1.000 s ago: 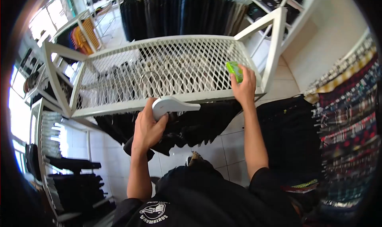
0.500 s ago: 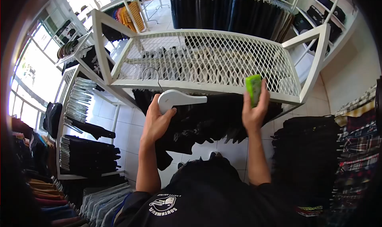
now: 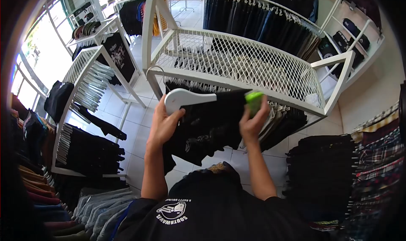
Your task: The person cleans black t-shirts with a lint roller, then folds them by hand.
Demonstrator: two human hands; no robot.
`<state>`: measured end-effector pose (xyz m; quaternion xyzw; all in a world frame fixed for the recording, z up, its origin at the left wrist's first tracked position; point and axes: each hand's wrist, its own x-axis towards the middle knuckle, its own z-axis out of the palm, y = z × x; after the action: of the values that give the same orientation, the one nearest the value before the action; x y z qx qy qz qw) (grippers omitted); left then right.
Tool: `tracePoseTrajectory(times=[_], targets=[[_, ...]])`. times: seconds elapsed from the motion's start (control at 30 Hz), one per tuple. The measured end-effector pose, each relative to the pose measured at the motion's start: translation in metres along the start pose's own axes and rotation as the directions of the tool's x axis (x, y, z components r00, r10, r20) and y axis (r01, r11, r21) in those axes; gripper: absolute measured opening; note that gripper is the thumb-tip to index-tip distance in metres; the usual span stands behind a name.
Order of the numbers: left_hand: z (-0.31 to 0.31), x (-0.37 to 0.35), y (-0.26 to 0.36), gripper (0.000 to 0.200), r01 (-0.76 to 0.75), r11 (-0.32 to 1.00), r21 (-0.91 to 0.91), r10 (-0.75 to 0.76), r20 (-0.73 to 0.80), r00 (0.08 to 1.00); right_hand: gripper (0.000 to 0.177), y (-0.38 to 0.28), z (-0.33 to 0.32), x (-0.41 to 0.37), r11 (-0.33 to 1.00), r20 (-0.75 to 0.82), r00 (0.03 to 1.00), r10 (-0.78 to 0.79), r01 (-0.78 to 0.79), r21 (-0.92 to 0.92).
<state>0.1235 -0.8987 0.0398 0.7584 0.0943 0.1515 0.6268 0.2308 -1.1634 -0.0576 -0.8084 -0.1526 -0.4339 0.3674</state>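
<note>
My left hand [image 3: 163, 127] grips a white clothes hanger [image 3: 192, 98] by its broad shoulder, thumb in front, with the wire hook pointing up. Black garments [image 3: 203, 127] hang below and behind the hanger, along the near side of the rack. In my right hand [image 3: 253, 122] is a small bright green block [image 3: 254, 99], blurred by motion, with the fingers closed around it. This hand is to the right of the hanger's free end, in front of the dark clothes. What the green block is, I cannot tell.
A white rack with a mesh top [image 3: 198, 77] stands in front of me. Left are a second rack with wrapped hangers [image 3: 91, 86] and grey jeans [image 3: 105, 211]. Stacked black clothes [image 3: 321, 169] and plaid shirts [image 3: 380, 156] are on the right. Dark trousers [image 3: 253, 21] hang beyond.
My right hand has moved left toward the hanger with the green block, which is now tipped and blurred. The view has turned, so the rack appears further right and more slanted.
</note>
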Motion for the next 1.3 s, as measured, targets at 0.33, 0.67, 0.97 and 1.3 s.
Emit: tracePoseTrajectory(times=[0.33,0.67,0.97,1.3], targets=[[-0.032,-0.031,-0.008,0.037,-0.020,1.000,0.004,0.020,0.000,1.000,0.069,-0.098,-0.023,-0.028,0.966,0.090,0.981,-0.174,0.153,0.207],[-0.092,-0.063,-0.017,0.032,0.007,1.000,0.013,-0.005,-0.175,0.985,0.068,-0.041,0.002,-0.028,0.975,0.064,0.974,0.219,-0.221,0.030],[-0.084,-0.068,-0.008,0.028,-0.019,0.980,0.200,0.038,-0.093,0.995,0.069,-0.089,0.050,-0.043,0.986,0.118,0.989,-0.084,0.065,0.150],[-0.079,-0.072,-0.016,0.025,-0.027,0.981,0.193,0.045,-0.089,0.995,0.070,-0.126,0.013,-0.044,0.933,0.223,0.969,-0.110,0.023,0.360]])
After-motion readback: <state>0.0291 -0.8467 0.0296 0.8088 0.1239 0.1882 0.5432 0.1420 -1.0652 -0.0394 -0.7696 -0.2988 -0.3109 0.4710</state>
